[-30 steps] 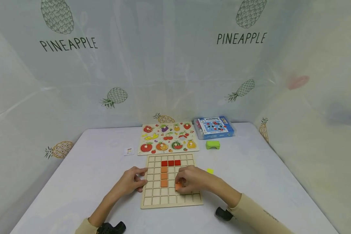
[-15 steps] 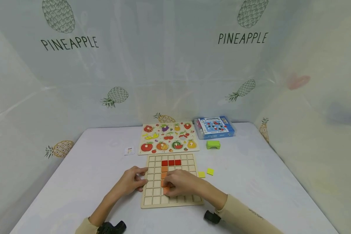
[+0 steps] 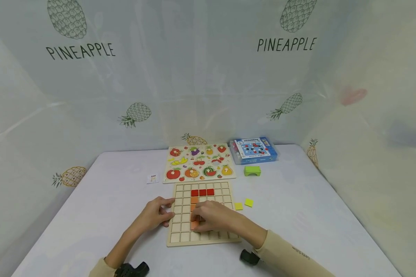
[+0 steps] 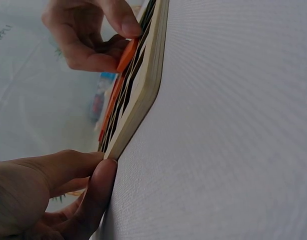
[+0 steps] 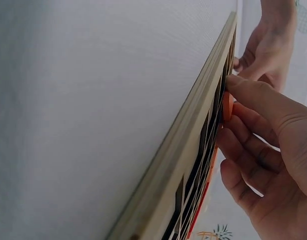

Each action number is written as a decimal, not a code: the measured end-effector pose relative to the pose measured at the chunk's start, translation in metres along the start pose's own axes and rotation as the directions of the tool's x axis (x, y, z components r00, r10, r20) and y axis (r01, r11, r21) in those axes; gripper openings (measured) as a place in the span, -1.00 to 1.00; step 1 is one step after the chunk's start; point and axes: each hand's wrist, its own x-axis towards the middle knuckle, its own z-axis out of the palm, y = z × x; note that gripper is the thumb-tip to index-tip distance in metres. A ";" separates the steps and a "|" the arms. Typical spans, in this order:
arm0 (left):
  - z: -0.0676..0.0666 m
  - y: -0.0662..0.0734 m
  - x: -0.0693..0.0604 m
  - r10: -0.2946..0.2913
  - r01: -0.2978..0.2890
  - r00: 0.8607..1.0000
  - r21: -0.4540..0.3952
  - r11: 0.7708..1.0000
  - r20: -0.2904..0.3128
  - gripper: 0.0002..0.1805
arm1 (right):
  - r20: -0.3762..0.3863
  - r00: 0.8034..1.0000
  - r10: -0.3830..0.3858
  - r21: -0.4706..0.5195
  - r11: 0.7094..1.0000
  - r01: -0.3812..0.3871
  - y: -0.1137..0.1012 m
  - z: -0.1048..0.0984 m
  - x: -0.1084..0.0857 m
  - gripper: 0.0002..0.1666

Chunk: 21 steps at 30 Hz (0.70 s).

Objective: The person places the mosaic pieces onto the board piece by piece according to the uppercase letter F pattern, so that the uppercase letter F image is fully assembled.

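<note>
A wooden grid board lies on the table, bearing a short row of red tiles and a column of orange tiles. My right hand is over the board and pinches an orange square tile at the column's lower end. Seen from the left wrist, that tile stands tilted against the grid. My left hand holds the board's left edge between thumb and fingers. Part of the orange column is hidden behind my right hand.
Two yellow tiles lie right of the board. Behind it are a fruit puzzle board, a blue boxed set and a green arch block. A small printed card lies to the left.
My right hand has moved left across the board with the orange tile, to the foot of the orange column. Both yellow tiles have come into view. My left hand has stayed put.
</note>
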 end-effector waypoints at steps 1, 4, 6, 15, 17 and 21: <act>0.000 0.000 0.000 -0.004 0.004 1.000 -0.003 1.000 -0.001 -0.40 | -0.003 1.000 -0.004 -0.004 1.000 0.004 0.000 0.000 0.000 -0.74; 0.000 -0.001 0.000 -0.011 0.010 1.000 -0.008 1.000 -0.004 -0.40 | -0.008 1.000 -0.011 -0.009 1.000 0.011 0.000 0.001 0.000 -0.74; 0.000 -0.001 0.000 -0.010 0.010 1.000 -0.006 1.000 -0.005 -0.40 | -0.006 1.000 -0.011 -0.009 1.000 0.011 0.000 0.000 0.000 -0.73; 0.000 -0.001 -0.001 0.000 0.000 1.000 0.009 1.000 -0.011 -0.41 | -0.009 1.000 0.006 0.009 1.000 -0.006 0.006 -0.012 -0.007 -0.76; 0.000 -0.001 -0.002 -0.004 0.004 1.000 0.010 1.000 -0.013 -0.40 | 0.001 0.999 0.043 0.037 0.998 -0.043 0.009 -0.019 -0.012 -0.76; 0.000 -0.001 -0.001 -0.007 0.007 1.000 0.010 1.000 -0.011 -0.40 | 0.008 0.992 0.126 0.078 0.989 -0.127 0.020 -0.031 -0.026 -0.71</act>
